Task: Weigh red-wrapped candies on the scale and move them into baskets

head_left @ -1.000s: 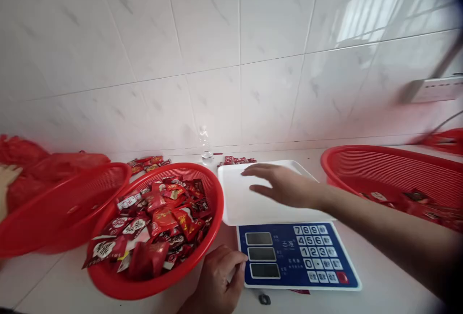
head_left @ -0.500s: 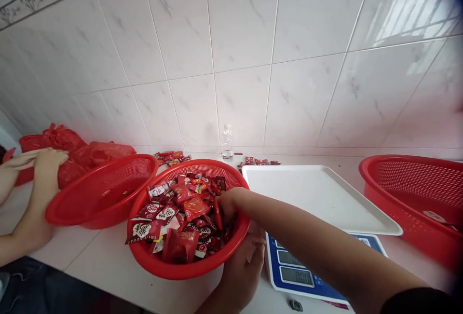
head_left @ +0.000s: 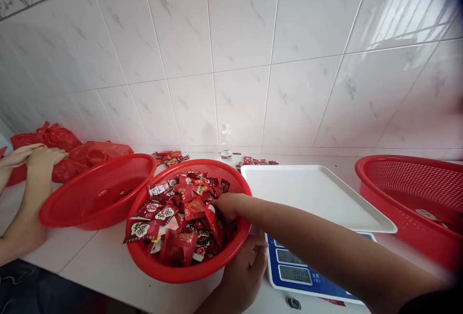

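Reaching among wrapped sweets (head_left: 194,208), right hand (head_left: 228,206)

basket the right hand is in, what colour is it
The basket is bright red, rim and perforated wall alike; the head view shows it best.

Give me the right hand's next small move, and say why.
Probably curl the right hand around a few wrapped packets and lift gently: it is down among them inside the heaped red basket, though whether it grips any is hidden.
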The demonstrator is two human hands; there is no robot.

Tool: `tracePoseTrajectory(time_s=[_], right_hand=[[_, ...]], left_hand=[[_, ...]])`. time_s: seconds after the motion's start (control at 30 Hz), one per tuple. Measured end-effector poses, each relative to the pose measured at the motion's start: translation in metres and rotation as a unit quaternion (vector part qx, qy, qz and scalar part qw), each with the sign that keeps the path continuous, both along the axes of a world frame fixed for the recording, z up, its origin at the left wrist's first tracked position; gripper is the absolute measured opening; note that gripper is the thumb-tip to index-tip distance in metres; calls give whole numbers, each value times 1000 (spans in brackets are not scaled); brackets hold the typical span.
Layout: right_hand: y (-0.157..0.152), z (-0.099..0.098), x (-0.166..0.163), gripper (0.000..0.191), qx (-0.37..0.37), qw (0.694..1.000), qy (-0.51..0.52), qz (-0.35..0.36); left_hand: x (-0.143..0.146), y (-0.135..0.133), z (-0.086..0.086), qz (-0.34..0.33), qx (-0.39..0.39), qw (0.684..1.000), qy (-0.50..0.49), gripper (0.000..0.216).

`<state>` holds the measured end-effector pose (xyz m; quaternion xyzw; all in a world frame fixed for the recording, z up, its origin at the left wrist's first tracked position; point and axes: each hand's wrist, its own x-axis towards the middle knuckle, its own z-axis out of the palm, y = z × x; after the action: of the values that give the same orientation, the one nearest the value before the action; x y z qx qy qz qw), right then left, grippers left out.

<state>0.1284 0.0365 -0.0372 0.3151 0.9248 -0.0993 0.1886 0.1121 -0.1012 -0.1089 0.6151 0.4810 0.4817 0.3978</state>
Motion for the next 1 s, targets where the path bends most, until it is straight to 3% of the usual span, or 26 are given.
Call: tracePoseTrajectory(time_s=[0.1,0.3,0.5,0.67,0.77,0.87,1.0], right_hand=[[-2,7,4,43,27,999,39,-1],[2,32,27,24,92,979,174,-57],[14,67,86,24,150,944,242,-167],[26,68,140,29,150,942,189,-232],[26,63,148,37,149,948,174,-222],[16,61,130,47,156,950,200,-182],[-2,54,81,48,82,981,172,-36]], left_hand=[[0,0,-2,0,-9,1000,-2,24],[0,0,-2,-24,-48,998,-42,27],[0,-2,-4,-26,-29,999,-30,24],[0,-2,-4,-41,-4,999,17,22],[0,-2,-4,-44,2,999,30,22],[0,-2,-3,-43,0,999,32,23],[1,-2,-2,-37,-19,999,6,24]])
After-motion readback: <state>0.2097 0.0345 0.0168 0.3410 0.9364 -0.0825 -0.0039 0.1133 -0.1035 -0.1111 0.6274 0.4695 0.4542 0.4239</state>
